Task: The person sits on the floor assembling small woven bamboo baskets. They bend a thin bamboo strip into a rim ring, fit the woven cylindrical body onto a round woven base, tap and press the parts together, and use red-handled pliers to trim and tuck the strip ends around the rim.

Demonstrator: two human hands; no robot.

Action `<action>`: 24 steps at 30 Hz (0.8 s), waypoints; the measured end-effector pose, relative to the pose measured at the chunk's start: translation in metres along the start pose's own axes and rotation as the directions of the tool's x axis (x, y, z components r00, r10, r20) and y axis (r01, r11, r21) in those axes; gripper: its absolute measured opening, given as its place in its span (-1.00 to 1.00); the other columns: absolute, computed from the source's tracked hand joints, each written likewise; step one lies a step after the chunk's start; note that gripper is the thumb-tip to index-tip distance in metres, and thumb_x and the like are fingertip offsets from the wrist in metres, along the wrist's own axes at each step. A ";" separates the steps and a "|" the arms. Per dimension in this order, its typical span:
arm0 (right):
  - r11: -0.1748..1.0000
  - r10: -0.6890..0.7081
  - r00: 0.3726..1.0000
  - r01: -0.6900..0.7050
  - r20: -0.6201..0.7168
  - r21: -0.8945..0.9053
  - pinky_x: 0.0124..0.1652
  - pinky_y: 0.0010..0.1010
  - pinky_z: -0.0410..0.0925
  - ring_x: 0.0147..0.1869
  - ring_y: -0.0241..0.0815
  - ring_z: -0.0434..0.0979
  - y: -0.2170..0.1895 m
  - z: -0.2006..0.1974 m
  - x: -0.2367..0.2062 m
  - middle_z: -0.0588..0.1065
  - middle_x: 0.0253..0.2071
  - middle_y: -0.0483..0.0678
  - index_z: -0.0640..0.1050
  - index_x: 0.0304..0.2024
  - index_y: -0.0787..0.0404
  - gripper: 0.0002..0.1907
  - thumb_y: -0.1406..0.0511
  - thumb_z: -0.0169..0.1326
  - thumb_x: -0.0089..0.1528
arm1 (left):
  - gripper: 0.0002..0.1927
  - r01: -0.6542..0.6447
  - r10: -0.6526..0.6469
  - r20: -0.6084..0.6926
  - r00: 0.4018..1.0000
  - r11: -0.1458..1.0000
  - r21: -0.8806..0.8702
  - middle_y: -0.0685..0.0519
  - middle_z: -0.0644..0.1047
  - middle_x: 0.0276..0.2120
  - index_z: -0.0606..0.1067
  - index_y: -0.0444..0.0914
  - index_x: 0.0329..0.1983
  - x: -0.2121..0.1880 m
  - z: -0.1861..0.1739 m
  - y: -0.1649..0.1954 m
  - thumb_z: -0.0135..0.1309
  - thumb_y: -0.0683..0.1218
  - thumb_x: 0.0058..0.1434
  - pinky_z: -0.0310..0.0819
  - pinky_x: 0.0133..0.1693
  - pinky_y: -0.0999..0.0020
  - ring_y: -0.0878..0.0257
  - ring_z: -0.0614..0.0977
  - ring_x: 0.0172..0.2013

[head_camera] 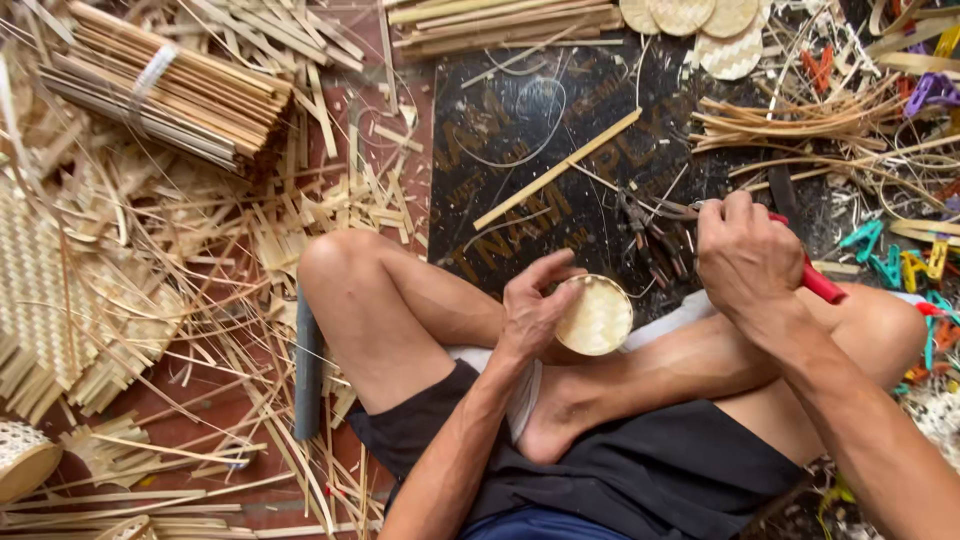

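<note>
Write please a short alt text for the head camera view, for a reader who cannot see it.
Seen from above, a person sits cross-legged on the floor; the left hand holds a small round woven disc, and the right hand grips red-handled pliers. Around lie bamboo strips, a tied bundle of sticks, a dark board and more woven discs.

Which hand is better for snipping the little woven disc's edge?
Probably the right hand: it grips the red-handled pliers. The left hand is busy holding the woven disc.
</note>
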State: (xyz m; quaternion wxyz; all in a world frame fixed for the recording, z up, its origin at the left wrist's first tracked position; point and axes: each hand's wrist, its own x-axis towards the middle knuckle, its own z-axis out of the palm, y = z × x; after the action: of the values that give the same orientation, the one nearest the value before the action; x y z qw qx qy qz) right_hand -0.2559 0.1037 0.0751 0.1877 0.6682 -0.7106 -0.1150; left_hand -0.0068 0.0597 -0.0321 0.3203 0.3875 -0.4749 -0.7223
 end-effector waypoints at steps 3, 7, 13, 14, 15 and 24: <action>0.998 0.066 0.990 -0.062 0.126 -0.034 -0.37 -0.38 0.42 -0.18 -0.15 0.55 -0.010 0.031 0.023 0.43 -0.23 -0.03 0.53 -0.19 0.24 -0.89 0.33 0.06 0.28 | -0.64 -0.101 0.102 0.010 0.995 0.964 0.245 -0.03 0.64 -0.13 0.61 -0.30 0.07 -0.002 -0.001 0.004 0.26 -0.16 0.19 0.59 -0.08 0.39 0.26 0.65 -0.14; 0.994 0.101 0.970 -0.106 0.222 0.012 -0.39 -0.35 0.49 -0.12 -0.06 0.55 -0.030 0.052 0.043 0.43 -0.17 0.07 0.53 -0.07 0.38 -0.72 0.33 0.06 0.21 | -0.72 -0.276 0.236 0.153 0.960 0.889 0.365 0.03 0.60 -0.16 0.66 -0.22 -0.02 0.001 -0.004 0.008 0.25 -0.15 0.19 0.53 -0.07 0.33 0.22 0.59 -0.12; 0.967 0.130 0.980 -0.159 0.149 0.197 -0.30 -0.31 0.53 -0.05 0.00 0.55 -0.035 0.059 0.040 0.42 -0.11 0.11 0.51 -0.02 0.39 -0.73 0.39 0.06 0.24 | -0.78 -0.138 0.111 0.124 0.986 0.960 0.242 0.06 0.57 -0.19 0.62 -0.28 -0.09 0.004 0.004 0.006 0.23 -0.15 0.21 0.51 -0.11 0.36 0.31 0.55 -0.19; 0.965 0.129 0.983 -0.154 0.127 0.212 -0.30 -0.31 0.52 -0.06 0.00 0.55 -0.033 0.057 0.039 0.42 -0.12 0.11 0.51 -0.02 0.37 -0.73 0.40 0.06 0.22 | -0.78 -0.008 -0.007 0.109 0.994 0.990 0.137 0.07 0.57 -0.19 0.60 -0.30 -0.09 0.004 0.006 0.006 0.22 -0.14 0.21 0.52 -0.14 0.39 0.35 0.56 -0.23; 0.960 0.122 0.983 -0.151 0.134 0.234 -0.34 -0.30 0.50 -0.12 -0.02 0.55 -0.029 0.051 0.037 0.43 -0.16 0.09 0.52 -0.03 0.34 -0.76 0.37 0.07 0.26 | -0.76 0.102 -0.110 0.084 0.990 0.991 0.091 0.04 0.59 -0.21 0.60 -0.30 -0.07 0.002 0.008 0.007 0.22 -0.14 0.20 0.53 -0.16 0.39 0.33 0.57 -0.24; 0.944 -0.263 0.965 0.258 -0.001 0.205 -0.46 -0.35 0.36 -0.37 -0.17 0.48 0.007 -0.051 -0.016 0.42 -0.37 -0.06 0.58 0.05 0.20 -0.71 0.33 0.04 0.29 | -0.65 0.050 -0.014 -0.120 0.993 0.951 0.306 -0.11 0.63 -0.04 0.64 -0.30 -0.05 -0.004 0.025 0.012 0.18 -0.04 0.13 0.48 0.07 0.29 0.12 0.61 0.01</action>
State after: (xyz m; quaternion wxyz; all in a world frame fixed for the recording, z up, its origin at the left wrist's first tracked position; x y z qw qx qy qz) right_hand -0.2400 0.1249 0.1225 0.0922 0.7704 -0.6265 -0.0746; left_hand -0.0256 0.0702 -0.0134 0.2711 0.4819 -0.5561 -0.6205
